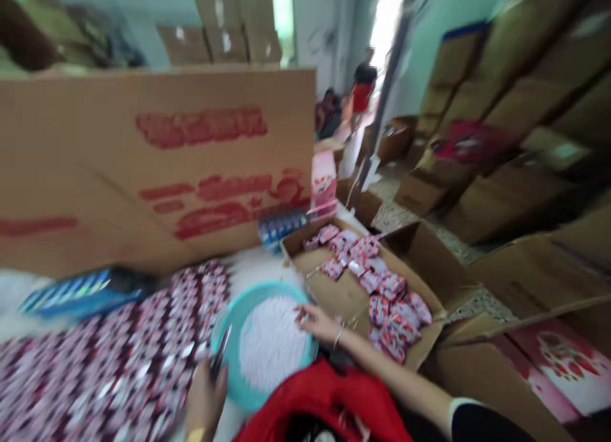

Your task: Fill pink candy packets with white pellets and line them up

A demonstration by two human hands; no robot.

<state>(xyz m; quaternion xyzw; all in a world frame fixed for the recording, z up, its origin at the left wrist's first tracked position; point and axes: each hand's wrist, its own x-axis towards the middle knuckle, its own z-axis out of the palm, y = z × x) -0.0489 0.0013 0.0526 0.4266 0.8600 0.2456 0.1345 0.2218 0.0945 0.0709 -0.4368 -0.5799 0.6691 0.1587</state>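
Observation:
A turquoise basin (238,394) holds a mound of white powdery or granular material (274,343). My left hand (205,394) is at the basin's left rim, closed around a slim dark tool with a shiny tip (221,348); blur hides its exact kind. Over the basin's right side reaches my right hand (321,322), its fingers loosely bent and apart, with nothing visible in them. To the left lie rows of small pink-and-white packaged pieces (143,359), packed closely together. On the right, a shallow cardboard box (329,296) contains several pink printed packets (391,286).
A large carton with red print (214,162) stands behind the work surface. Blue packs (86,292) and a pink carton (324,181) sit near it. Open cardboard boxes (534,276) crowd the right. A pole (384,105) rises behind; people (363,82) are in the background.

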